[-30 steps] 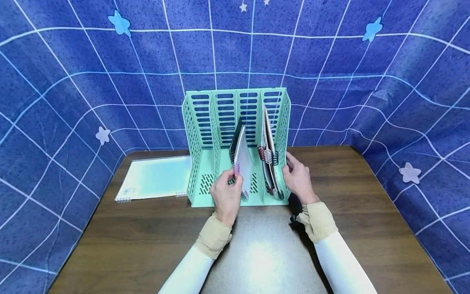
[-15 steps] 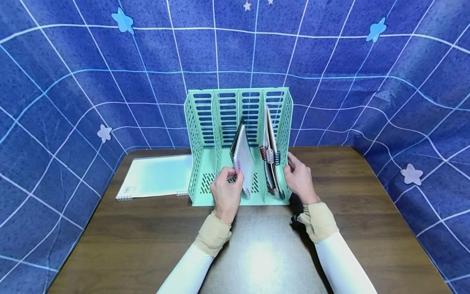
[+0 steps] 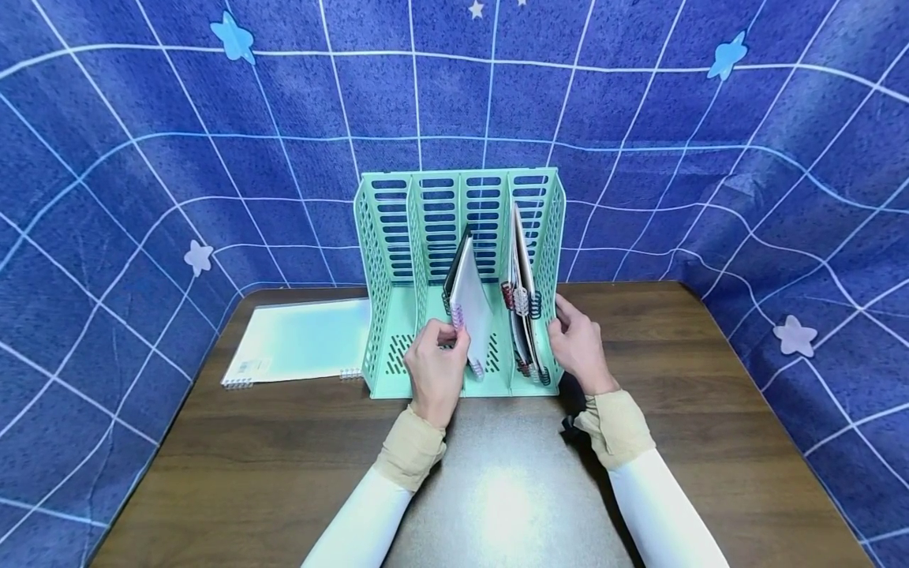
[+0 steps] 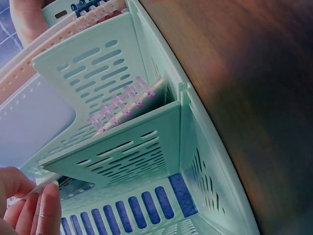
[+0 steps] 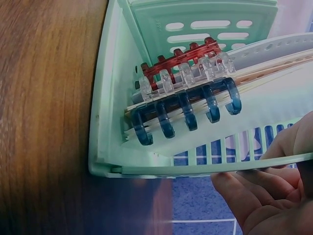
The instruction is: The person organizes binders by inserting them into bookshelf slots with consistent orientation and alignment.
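A mint-green file rack (image 3: 379, 347) with several upright compartments stands on the table. My left hand (image 3: 436, 367) pinches the spine edge of a pale notebook with purple rings (image 3: 474, 312), which leans in a middle compartment. Just behind it to the left is a black notebook (image 3: 454, 272). My right hand (image 3: 578, 343) grips the rack's right side wall, the thumb inside and the fingers outside in the right wrist view. In the rightmost compartment stand several notebooks (image 3: 521, 292), their red, clear and dark blue rings (image 5: 188, 107) facing front.
A pale blue-green spiral notebook (image 3: 305, 341) lies flat left of the rack, its right end against it. The brown wooden table (image 3: 284, 457) extends in front and on both sides. A blue cloth backdrop (image 3: 625, 118) with white lines and stars rises behind.
My left hand and the notebook with purple rings have shifted very slightly toward the back of the rack. My right hand stays on the side wall.
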`<state>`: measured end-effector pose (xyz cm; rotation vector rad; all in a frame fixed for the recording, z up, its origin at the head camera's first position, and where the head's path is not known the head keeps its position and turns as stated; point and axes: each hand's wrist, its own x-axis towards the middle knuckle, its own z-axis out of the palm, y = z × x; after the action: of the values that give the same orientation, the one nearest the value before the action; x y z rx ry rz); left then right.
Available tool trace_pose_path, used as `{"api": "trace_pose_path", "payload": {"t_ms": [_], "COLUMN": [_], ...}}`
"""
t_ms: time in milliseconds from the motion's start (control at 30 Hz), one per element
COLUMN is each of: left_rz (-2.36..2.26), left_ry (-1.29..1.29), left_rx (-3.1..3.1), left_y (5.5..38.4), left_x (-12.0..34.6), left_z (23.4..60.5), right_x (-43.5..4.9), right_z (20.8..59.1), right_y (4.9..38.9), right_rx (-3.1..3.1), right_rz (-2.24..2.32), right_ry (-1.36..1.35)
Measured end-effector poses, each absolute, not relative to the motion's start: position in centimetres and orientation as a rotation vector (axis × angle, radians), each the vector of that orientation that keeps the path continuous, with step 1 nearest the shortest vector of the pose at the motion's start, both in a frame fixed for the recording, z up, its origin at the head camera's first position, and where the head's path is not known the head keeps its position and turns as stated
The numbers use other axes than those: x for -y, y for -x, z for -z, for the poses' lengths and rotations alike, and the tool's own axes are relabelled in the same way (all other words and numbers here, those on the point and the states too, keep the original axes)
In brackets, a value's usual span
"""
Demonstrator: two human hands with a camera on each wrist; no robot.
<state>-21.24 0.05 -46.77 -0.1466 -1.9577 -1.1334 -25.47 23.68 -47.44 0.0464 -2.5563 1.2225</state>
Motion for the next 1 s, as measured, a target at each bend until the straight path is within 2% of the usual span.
{"api": "trace_pose_path", "payload": {"t_ms": [433,1000], "left_rz": [1.176,1.182], "left_ry": [0.111,0.221], "left_rx": [1.998,2.016], "left_y": [21.8,20.8], "left_x": [0.1,0.6], "left_z": [47.1,46.5], "right_x": [-23.7,-23.7], "right_z": [47.6,47.4], "right_y": [25.4,25.4], "right_rx": [2.517,2.526], "right_rz": [-1.226,-1.22], "right_ry": [-0.071,-0.063]}}
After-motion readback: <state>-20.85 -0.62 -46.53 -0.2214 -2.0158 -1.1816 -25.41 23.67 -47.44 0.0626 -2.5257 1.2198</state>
